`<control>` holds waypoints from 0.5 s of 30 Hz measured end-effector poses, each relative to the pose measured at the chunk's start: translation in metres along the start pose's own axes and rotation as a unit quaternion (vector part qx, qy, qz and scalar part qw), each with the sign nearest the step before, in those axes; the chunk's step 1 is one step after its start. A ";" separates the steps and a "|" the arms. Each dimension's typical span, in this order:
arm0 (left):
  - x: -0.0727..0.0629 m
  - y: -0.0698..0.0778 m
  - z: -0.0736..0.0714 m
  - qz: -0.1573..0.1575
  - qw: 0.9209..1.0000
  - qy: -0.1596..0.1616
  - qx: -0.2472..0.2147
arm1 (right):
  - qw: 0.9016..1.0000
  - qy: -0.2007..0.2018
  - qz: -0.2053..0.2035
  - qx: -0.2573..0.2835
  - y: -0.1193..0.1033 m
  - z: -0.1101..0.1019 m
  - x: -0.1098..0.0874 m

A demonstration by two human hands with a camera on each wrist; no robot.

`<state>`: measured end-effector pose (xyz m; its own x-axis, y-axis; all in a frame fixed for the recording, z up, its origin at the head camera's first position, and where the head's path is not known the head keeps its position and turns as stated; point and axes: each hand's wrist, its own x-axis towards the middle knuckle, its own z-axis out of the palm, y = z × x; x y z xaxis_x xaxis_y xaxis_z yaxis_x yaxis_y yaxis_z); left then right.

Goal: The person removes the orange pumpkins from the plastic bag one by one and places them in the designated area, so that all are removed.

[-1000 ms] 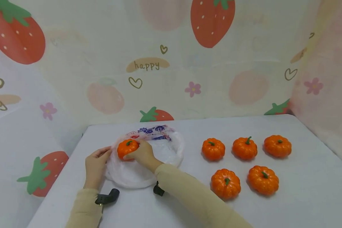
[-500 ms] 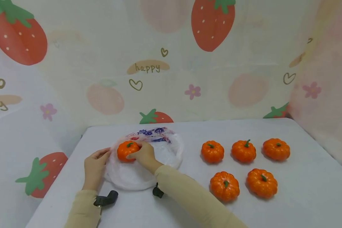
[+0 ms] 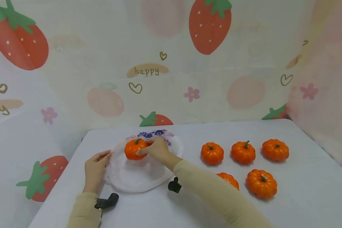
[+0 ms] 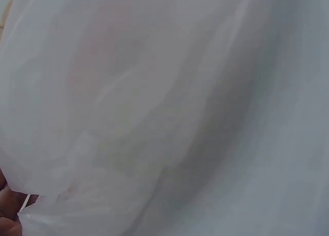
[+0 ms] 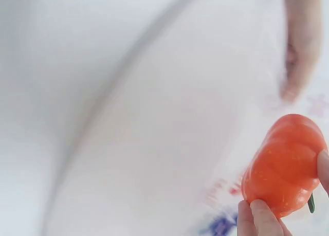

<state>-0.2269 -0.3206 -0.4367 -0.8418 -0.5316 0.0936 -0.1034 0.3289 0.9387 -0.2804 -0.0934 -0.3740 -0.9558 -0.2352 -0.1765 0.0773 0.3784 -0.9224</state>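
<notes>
A small orange pumpkin (image 3: 133,150) with a green stem is held by my right hand (image 3: 159,151), thumb at the front and fingers behind. It is over a thin white plastic bag (image 3: 122,180) spread in a round shape, with blue and red print at its far side. The right wrist view has the pumpkin (image 5: 285,164) gripped between thumb and fingers (image 5: 264,218). My left hand (image 3: 95,167) pinches the bag's left edge. Translucent film (image 4: 113,97) fills most of the left wrist view, with fingers (image 4: 9,207) gathered on it at the lower left.
Several more pumpkins stand on the white table (image 3: 299,202) to the right: a back row with one pumpkin (image 3: 212,153) nearest the bag, and a front row where my right sleeve (image 3: 208,190) partly covers one pumpkin (image 3: 229,180). A strawberry-printed cloth (image 3: 199,104) backs the table.
My right hand has moved the pumpkin rightward and away from the bag's left side. The right forearm now overlaps a front-row pumpkin. My left hand keeps its place at the bag's edge.
</notes>
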 end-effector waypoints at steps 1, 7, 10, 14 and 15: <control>0.000 -0.001 0.000 -0.002 1.000 0.001 0.000 | 1.000 -0.001 -0.005 0.006 -0.003 -0.005 -0.001; -0.001 -0.001 -0.001 -0.004 1.000 0.003 0.002 | 0.997 -0.028 -0.049 0.052 -0.020 -0.042 -0.011; -0.001 -0.001 0.000 -0.005 1.000 -0.002 0.004 | 0.997 -0.032 -0.055 0.053 -0.025 -0.061 -0.018; -0.002 -0.002 0.001 -0.008 1.000 -0.002 0.007 | 0.997 -0.028 -0.055 0.034 -0.028 -0.083 -0.029; -0.002 -0.002 0.001 -0.010 1.000 -0.002 0.009 | 0.998 -0.030 -0.056 0.030 -0.029 -0.088 -0.033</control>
<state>-0.2255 -0.3197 -0.4392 -0.8414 -0.5354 0.0729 -0.1299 0.3314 0.9345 -0.2764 -0.0179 -0.3117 -0.9410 -0.3264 -0.0898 -0.0106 0.2934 -0.9559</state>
